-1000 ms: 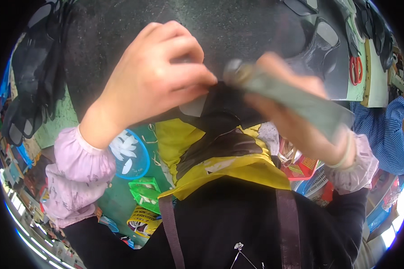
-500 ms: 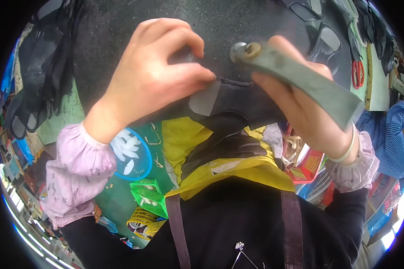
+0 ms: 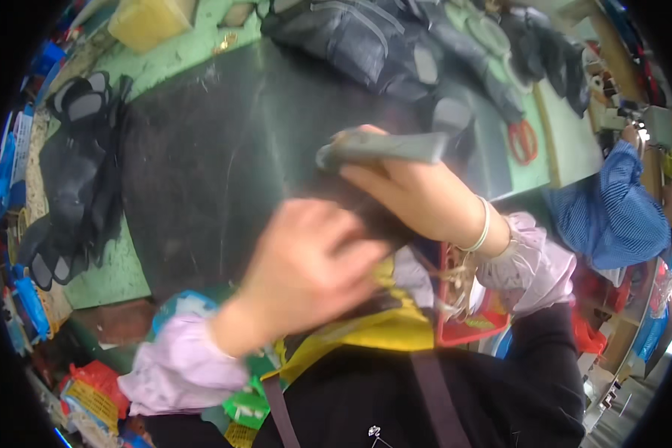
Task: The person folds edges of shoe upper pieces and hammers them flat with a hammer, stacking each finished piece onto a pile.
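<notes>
My right hand is closed round a grey-green bar-shaped tool with a rounded metal end, held above the black work mat. Nearer to me and to its left is my left hand, smeared by motion, so I cannot make out its fingers or whether they hold anything. Between and below the hands, part of a dark piece shows; the hands cover much of it. Yellow material lies across my lap.
Black pieces with grey patches lie in a stack at the left and a pile at the far side. Red-handled scissors rest at the right. A red basket stands near my right arm. Beyond is another person's blue checked sleeve.
My left hand has come down toward my lap. The right hand has moved left and slightly farther away, turning the tool nearly level. The view has shifted, showing more of the mat.
</notes>
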Motion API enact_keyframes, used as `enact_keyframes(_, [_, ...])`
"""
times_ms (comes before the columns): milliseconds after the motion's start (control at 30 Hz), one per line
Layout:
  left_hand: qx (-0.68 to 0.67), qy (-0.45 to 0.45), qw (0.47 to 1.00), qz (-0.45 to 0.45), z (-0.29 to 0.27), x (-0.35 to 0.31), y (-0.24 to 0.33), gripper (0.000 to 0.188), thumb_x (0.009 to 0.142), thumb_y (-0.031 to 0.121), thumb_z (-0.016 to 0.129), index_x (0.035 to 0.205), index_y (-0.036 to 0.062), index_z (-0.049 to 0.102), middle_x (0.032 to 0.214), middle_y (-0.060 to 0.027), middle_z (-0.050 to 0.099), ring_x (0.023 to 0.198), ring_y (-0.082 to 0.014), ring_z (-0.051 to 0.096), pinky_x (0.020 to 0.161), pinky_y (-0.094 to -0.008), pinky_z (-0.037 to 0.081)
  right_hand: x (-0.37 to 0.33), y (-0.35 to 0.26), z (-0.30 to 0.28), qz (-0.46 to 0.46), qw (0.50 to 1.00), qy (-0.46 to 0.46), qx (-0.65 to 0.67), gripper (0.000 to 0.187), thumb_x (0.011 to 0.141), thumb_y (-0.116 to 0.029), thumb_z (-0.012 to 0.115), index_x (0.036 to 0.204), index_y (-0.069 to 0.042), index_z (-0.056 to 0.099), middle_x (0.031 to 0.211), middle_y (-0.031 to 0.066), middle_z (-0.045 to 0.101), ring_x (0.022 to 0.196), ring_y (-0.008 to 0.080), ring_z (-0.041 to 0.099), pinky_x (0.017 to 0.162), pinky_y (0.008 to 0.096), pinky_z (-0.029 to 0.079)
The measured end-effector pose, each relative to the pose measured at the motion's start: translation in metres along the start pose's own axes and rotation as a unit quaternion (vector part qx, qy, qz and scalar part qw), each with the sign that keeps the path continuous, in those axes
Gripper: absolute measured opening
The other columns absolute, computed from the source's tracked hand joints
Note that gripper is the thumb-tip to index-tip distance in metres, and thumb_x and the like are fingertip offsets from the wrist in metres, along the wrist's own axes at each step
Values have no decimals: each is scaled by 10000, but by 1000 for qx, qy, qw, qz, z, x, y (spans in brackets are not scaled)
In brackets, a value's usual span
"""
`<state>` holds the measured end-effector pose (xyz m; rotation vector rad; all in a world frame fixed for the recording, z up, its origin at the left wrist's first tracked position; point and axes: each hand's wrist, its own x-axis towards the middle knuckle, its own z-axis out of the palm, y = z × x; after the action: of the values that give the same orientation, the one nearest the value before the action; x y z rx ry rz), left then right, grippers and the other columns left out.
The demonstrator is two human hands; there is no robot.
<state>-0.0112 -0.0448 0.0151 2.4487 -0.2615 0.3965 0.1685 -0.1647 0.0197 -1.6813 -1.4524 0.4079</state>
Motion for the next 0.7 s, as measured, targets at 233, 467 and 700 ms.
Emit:
enact_keyframes(233, [-136, 22, 982, -126, 27, 31, -1, 610, 877, 141, 716, 1455, 27, 554, 1350, -185, 610, 1246, -323, 588, 1085, -412, 447, -6, 28, -91, 210, 970, 119, -18, 280, 960, -121, 683, 1183, 49, 686, 920, 118, 733, 784, 133, 633, 739, 302, 524])
enact_keyframes(467, [118, 421, 889, -136, -166, -42, -23, 414, 1007, 35, 424, 1347, -50, 644, 1441, -192, 610, 1343, -304, 578, 1185, -412, 404, -16, 141, -201, 238, 933, 217, -161, 279, 884, -208, 675, 1040, 17, 725, 877, 155, 762, 766, 254, 744, 773, 359, 549])
enact_keyframes(700, [372, 144, 862, -314, -224, -176, -98, 401, 1015, 87, 537, 1407, 55, 615, 1560, -170, 490, 1499, -332, 395, 1239, -452, 291, 5, 185, -199, 233, 929, 158, -240, 331, 827, -228, 738, 1027, 35, 708, 900, 217, 737, 891, 317, 737, 830, 394, 545])
